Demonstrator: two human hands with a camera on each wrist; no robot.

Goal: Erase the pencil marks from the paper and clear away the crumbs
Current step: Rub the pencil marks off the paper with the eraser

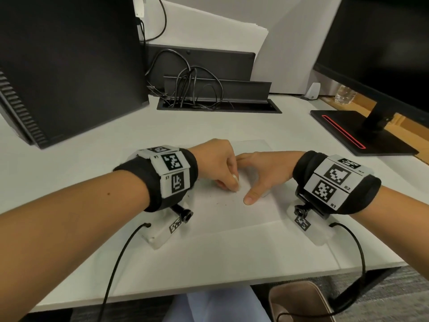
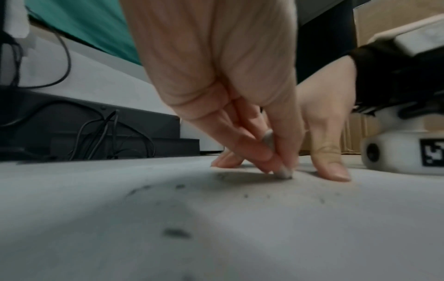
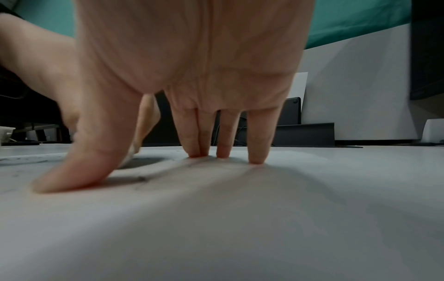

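Observation:
A white sheet of paper (image 1: 232,212) lies on the desk in front of me. My left hand (image 1: 220,168) pinches a small white eraser (image 1: 235,181) between thumb and fingers, its tip pressed on the paper. In the left wrist view the eraser (image 2: 284,174) touches the sheet beside dark crumbs (image 2: 176,232). My right hand (image 1: 260,173) lies spread on the paper just right of the eraser, straight fingers (image 3: 257,152) and thumb pressing the sheet flat. Tiny dark crumbs (image 1: 218,202) dot the paper near the hands.
A black computer tower (image 1: 65,66) stands at the back left, a cable tray with wires (image 1: 209,98) behind the paper, and a monitor stand (image 1: 362,131) at the right. The desk's front edge (image 1: 209,289) runs near my lap.

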